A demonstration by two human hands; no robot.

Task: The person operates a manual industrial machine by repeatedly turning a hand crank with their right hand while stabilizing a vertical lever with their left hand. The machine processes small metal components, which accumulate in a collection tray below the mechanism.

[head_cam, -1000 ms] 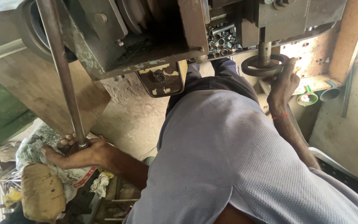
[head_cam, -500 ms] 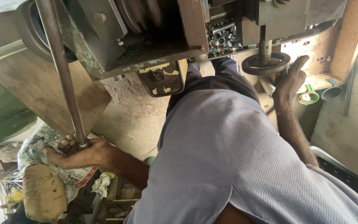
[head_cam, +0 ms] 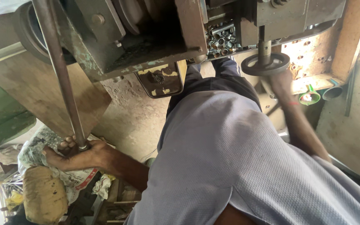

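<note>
Left hand (head_cam: pixel 78 154) grip wrapped tight round lower end of long steel lever (head_cam: pixel 59 71), unchanged from moment ago. Right hand (head_cam: pixel 281 83) now under black handwheel (head_cam: pixel 266 63), fingers hidden; grip state unclear. Earlier it clasped wheel rim. Small metal sleeves (head_cam: pixel 221 39) heaped in machine tray.

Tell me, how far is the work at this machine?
Done: small metal tubes lie piled in the machine. In hand: the left hand grips the bar at its end, the right hand touches the handwheel. Left: the picture does not show it.
</note>
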